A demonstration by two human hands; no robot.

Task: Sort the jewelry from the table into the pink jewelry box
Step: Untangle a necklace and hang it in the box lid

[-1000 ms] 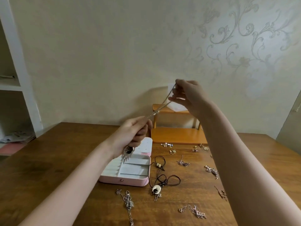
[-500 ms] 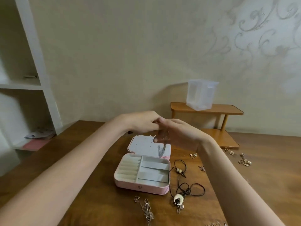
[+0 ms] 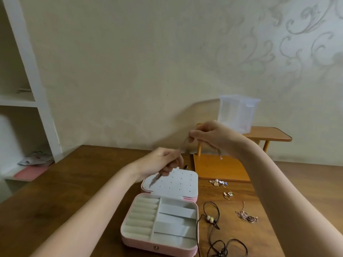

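The pink jewelry box [image 3: 157,248] lies open on the wooden table [image 3: 55,191], its white compartments bare and its dotted lid [image 3: 172,184] tilted back. Above the lid my left hand [image 3: 159,164] grips a thin silver chain necklace [image 3: 155,179]; its blurred pendant end hangs down over the lid. My right hand [image 3: 209,137] pinches the other end of the chain, higher and to the right. A black cord necklace [image 3: 213,219] with beads lies right of the box. A rose-gold necklace [image 3: 246,217] and small earrings [image 3: 218,182] lie further right.
A small orange wooden shelf stand [image 3: 222,167] sits behind the box, with a translucent plastic container [image 3: 237,113] on its upper tier. A white bookshelf [image 3: 27,89] stands at the left against the wall.
My hands were together above the box half a second ago; they have drawn apart, the right one rising to the right, stretching the chain. The view has tilted down toward the box.
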